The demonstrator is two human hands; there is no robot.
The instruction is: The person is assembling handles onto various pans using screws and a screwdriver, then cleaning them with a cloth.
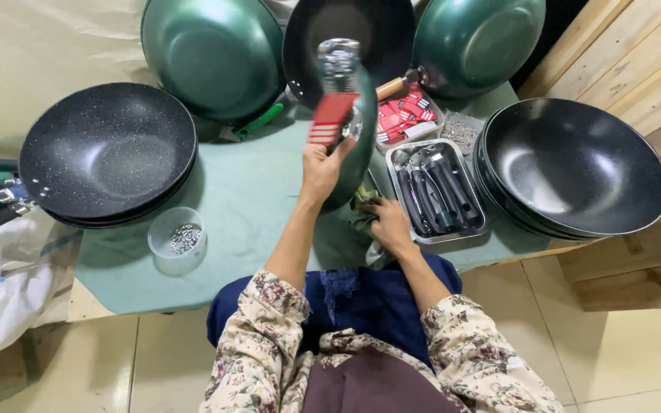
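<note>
The left hand [321, 170] is clamped on a red-tagged handle [332, 116] held to a green wok [357, 145] standing on edge mid-counter — the right hand [389, 224] closed on a cloth [363, 210] at its base (fitting seems underway), with handles left in the steel tray [437, 190].

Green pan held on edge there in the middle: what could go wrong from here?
1. The left hand holds the green pan upright on its rim by the red-tagged handle; it could tip onto the tray of black handles.
2. The right hand sits low beside the pan's edge and could get pinched.
3. The small cup of screws near the table edge could be knocked off.
</note>
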